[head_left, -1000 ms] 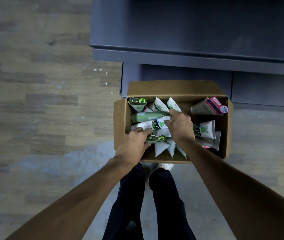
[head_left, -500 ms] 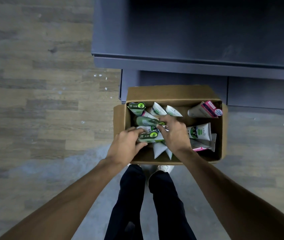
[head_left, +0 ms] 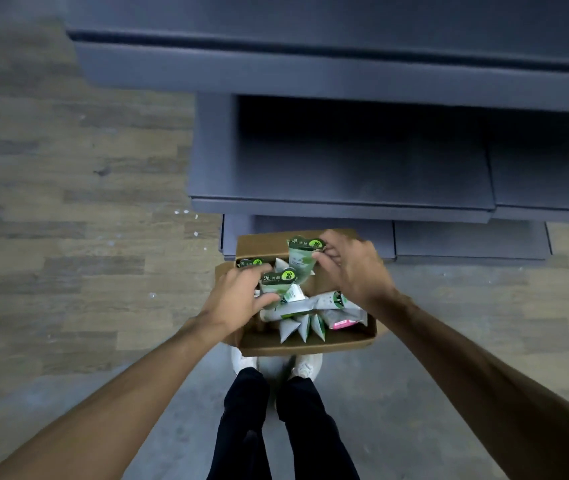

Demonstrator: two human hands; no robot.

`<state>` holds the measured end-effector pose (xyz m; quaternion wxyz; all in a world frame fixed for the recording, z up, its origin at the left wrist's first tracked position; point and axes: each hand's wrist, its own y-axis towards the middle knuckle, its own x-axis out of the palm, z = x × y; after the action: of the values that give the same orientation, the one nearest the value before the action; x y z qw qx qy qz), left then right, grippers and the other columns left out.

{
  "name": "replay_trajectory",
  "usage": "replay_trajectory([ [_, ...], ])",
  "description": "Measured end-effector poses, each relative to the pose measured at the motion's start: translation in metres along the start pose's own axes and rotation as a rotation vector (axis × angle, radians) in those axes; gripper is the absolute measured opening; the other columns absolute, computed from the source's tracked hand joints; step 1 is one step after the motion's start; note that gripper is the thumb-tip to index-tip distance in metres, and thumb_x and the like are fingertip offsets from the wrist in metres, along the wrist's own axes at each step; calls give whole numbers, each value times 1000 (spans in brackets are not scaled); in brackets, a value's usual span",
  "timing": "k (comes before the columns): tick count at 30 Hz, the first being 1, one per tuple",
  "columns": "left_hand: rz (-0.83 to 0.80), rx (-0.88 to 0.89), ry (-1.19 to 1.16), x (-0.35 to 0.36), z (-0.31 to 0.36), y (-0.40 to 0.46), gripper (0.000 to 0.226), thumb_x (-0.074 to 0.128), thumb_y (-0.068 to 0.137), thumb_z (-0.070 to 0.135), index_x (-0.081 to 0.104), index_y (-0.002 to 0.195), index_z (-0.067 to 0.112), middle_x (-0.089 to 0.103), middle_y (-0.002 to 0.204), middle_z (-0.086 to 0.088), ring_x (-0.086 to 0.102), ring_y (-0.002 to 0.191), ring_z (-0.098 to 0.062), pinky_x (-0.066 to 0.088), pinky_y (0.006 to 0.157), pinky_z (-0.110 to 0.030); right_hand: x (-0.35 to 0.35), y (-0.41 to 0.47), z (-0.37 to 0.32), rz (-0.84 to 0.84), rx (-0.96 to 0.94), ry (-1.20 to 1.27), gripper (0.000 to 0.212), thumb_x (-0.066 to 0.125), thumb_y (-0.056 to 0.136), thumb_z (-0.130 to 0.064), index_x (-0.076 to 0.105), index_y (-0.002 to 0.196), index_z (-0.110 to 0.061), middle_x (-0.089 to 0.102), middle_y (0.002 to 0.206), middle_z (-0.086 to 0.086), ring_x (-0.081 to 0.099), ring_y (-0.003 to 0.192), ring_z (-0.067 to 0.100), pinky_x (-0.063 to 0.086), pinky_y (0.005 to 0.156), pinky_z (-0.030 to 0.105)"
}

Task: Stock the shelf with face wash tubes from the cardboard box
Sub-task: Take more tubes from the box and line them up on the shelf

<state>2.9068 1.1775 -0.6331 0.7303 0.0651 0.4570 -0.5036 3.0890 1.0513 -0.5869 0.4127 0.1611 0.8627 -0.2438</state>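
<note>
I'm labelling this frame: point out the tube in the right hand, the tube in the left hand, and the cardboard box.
Right-hand tube (head_left: 299, 259): head view, on its green body.
Left-hand tube (head_left: 276, 285): head view, upper body.
Cardboard box (head_left: 307, 341): head view, near wall.

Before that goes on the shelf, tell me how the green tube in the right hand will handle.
The green tube, pinched near its flat crimped end by the right hand, probably feels light. Its body looks soft, so it may flex under a squeeze. Being flattened at one end, it seems unlikely to roll far.
</note>
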Motion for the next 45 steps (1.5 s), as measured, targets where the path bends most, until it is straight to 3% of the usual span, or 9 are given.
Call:
replay_trajectory([
  [6,14,101,46,-78,42,8,55,74,81,45,59,128,23,73,99,1,67,89,-19,52,85,-35,-69,-15,-47,49,-18,27,16,59,96,-29,60,107,-18,74,90,3,70,89,26,56,80,43],
  [15,56,276,94,-192,91,-8,32,76,80,40,60,102,24,72,92,4,66,86,-20,52,77,-34,-154,-33,-111,187,-67,73,8,63,93,-26,60,99,-22,72,82,-6,69,78,11,57,78,39],
  [19,100,356,97,-228,105,-12,34,78,77,41,63,102,23,73,91,6,67,84,-15,52,76,-31,-190,-35,-134,243,-124,38,8,64,93,-25,61,99,-20,70,79,-7,64,70,0,58,74,30],
  [22,107,397,91,-252,115,-15,35,78,76,44,63,101,24,72,91,7,66,85,-15,53,79,-34,-218,-36,-151,271,-152,-49,9,63,93,-27,59,95,-19,67,72,-4,61,62,6,55,65,29],
  [27,76,462,21,-301,142,-25,24,80,75,39,57,80,36,65,63,18,61,53,-3,51,58,-24,-267,-36,-181,326,-204,-123,8,64,92,-25,56,90,-24,66,75,-4,59,65,8,47,63,27],
  [30,88,502,-62,-332,161,-32,29,82,74,33,58,77,48,67,65,23,64,48,-6,49,47,-17,-293,-31,-195,374,-239,-124,9,66,90,-25,59,91,-20,67,76,-5,58,63,1,44,65,21],
  [33,138,501,-107,-353,175,-32,27,82,73,30,60,77,44,71,70,18,65,50,-3,50,44,-18,-309,-25,-203,424,-264,-76,10,67,90,-25,62,94,-17,68,80,-3,62,68,8,49,69,20],
  [37,205,453,-78,-365,184,-24,26,82,75,29,57,75,36,73,79,5,66,46,-14,51,47,-21,-315,-14,-204,458,-276,-85,15,65,92,-25,63,103,-15,66,81,-4,64,74,14,50,71,22],
  [45,242,343,-105,-355,190,-5,26,80,78,23,56,82,31,72,84,2,62,47,1,46,44,-13,-318,9,-189,395,-257,-54,10,63,92,-24,61,100,-17,68,77,2,65,69,19,54,71,29],
])
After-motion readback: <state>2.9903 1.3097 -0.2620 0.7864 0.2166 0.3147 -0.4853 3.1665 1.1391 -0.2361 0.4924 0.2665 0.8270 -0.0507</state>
